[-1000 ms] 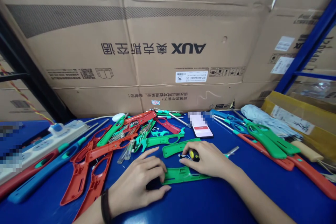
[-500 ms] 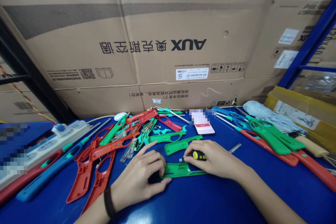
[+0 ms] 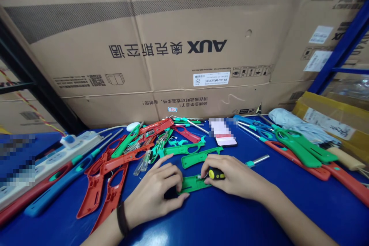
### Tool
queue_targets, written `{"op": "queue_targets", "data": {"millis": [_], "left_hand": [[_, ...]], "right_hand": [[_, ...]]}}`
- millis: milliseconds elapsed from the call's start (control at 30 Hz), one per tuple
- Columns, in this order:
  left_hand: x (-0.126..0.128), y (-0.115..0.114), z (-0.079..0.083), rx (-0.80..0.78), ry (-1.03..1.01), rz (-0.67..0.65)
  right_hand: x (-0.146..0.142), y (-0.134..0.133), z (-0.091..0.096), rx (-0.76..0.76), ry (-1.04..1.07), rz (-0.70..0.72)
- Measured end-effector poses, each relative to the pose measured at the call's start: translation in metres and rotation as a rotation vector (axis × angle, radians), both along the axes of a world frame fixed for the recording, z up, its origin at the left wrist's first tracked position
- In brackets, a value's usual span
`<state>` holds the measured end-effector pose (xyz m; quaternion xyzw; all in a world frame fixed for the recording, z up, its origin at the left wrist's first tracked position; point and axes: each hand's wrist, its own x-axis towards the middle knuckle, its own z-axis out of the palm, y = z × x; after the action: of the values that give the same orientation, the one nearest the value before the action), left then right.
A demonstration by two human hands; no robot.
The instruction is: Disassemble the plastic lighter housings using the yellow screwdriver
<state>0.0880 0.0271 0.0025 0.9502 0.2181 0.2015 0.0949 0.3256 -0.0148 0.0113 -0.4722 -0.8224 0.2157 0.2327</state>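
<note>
My left hand [image 3: 158, 186] pinches the left end of a green lighter casing half [image 3: 193, 184] between thumb and fingers, close to the blue table top. In my right hand [image 3: 230, 173] is a screwdriver with a black and yellow handle [image 3: 215, 174]. Its pale tip end points left, over the inside of the casing; whether it touches anything there I cannot tell. My right hand hides the casing's right end. Just beyond lies another green casing half [image 3: 200, 157]. A metal tube with a green collar [image 3: 258, 160] shows past my right hand.
Red casing halves [image 3: 92, 196] and loose small parts pile up at left and centre. A white power strip [image 3: 52, 165] runs along the left. Behind are a phone [image 3: 226, 141] and a cardboard wall [image 3: 173, 19]. Long lighters [image 3: 305, 150] and a yellow-taped box [image 3: 346, 123] are at right.
The screwdriver tip has come lower, over the casing. More of the metal tube, with its green collar, now shows beyond my right hand. My left hand has hardly moved.
</note>
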Motion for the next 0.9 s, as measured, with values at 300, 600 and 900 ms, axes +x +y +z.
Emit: {"op": "queue_targets", "data": {"millis": [300, 600, 900], "left_hand": [[0.004, -0.004, -0.001, -0.045, -0.068, -0.002], [0.017, -0.010, -0.008, -0.039, -0.034, 0.018], [0.014, -0.005, -0.013, 0.063, -0.064, -0.021]], "right_hand": [[-0.002, 0.001, -0.003, -0.007, 0.015, 0.046], [-0.001, 0.002, 0.002, 0.004, 0.000, 0.008], [-0.003, 0.003, -0.005, 0.017, -0.038, -0.019]]}}
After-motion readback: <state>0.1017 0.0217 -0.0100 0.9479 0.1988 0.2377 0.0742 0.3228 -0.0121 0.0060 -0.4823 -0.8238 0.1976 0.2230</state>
